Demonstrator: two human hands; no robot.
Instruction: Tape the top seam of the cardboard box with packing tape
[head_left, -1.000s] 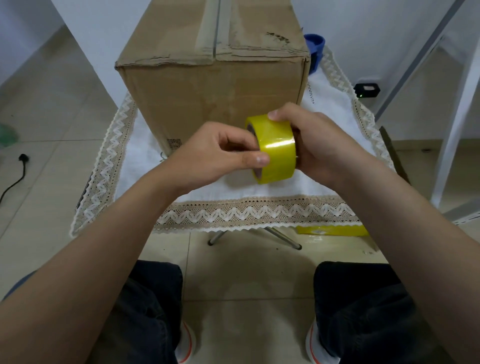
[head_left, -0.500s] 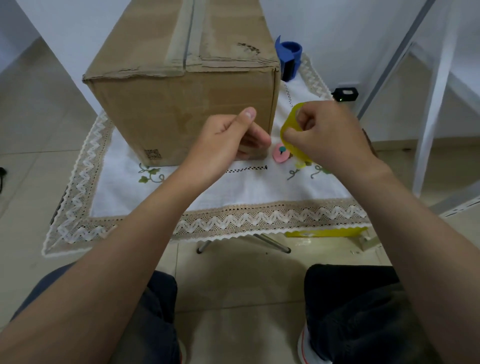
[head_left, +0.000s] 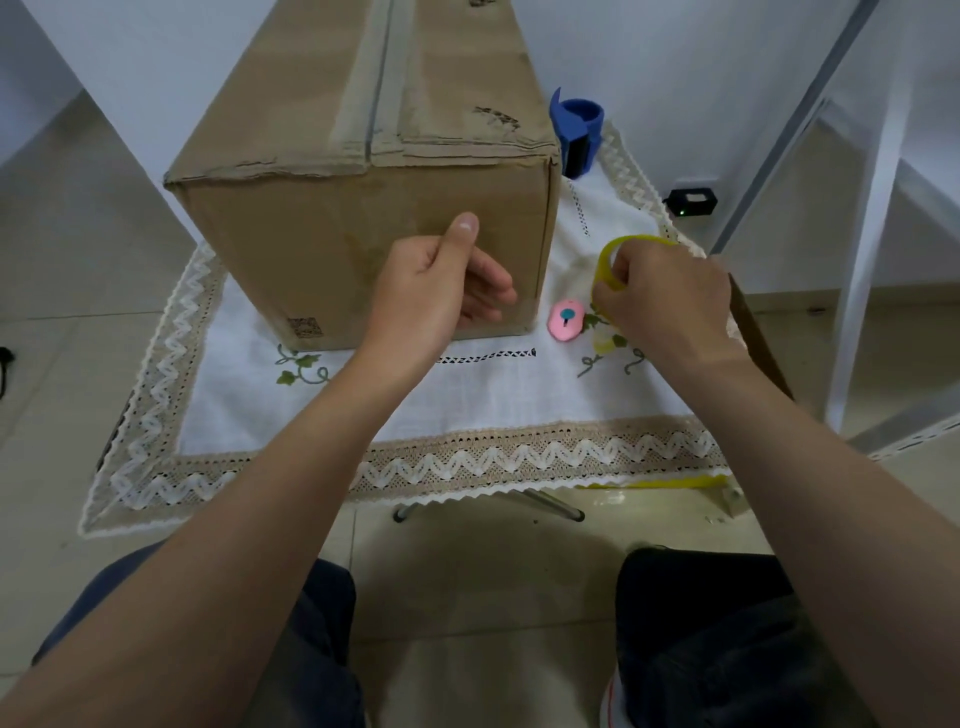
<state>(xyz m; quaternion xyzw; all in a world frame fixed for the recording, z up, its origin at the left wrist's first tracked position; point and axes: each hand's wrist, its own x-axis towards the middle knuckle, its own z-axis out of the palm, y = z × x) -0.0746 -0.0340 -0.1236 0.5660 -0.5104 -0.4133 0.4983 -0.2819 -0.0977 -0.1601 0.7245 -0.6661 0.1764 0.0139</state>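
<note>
Pale tiled floor (head_left: 62, 249) and white wall (head_left: 675, 78) surround a low table under a white lace-edged cloth (head_left: 467, 405). The cardboard box (head_left: 363, 234) stands on it, top seam (head_left: 375, 88) facing up, a small printed code, unreadable, low on its front. Right hand (head_left: 665, 301) closed around the yellow tape roll (head_left: 613, 260), just right of the box. Left hand (head_left: 441, 291) loosely curled, thumb raised, holding nothing.

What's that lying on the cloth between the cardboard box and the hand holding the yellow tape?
A small pink oval gadget lies there on the white tablecloth, between the box and the right hand gripping the tape roll. The head camera shows it.
</note>
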